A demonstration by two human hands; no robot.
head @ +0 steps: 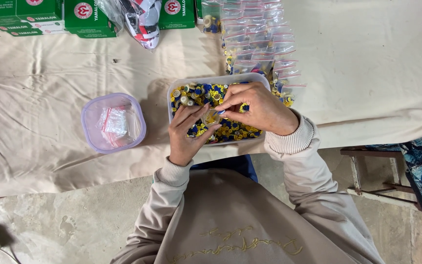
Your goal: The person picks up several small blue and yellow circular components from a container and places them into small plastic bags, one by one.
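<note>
So both hands are over a rectangular translucent plastic tub point(178, 88) packed with little round buttons point(230, 129), glossy blue, yellow and a few cream ones. The left hand point(187, 133) sits at the tub's 7 o'clock edge, fingers curled in a loose grip around a small clear plastic baggie point(211, 117). The right hand point(256, 108), coming in from 3 o'clock, has its fingertips pinched closed at the baggie's mouth; can't tell if a button is between them.

At 9 o'clock from the tub there's a rounded-square lilac container point(90, 128) with crinkly clear zip bags inside. At 12 o'clock, a stack of filled shiny baggies point(260, 36). Green cardboard boxes point(50, 14) line the far edge. The worktop wears a wrinkled cream cloth point(40, 78).
</note>
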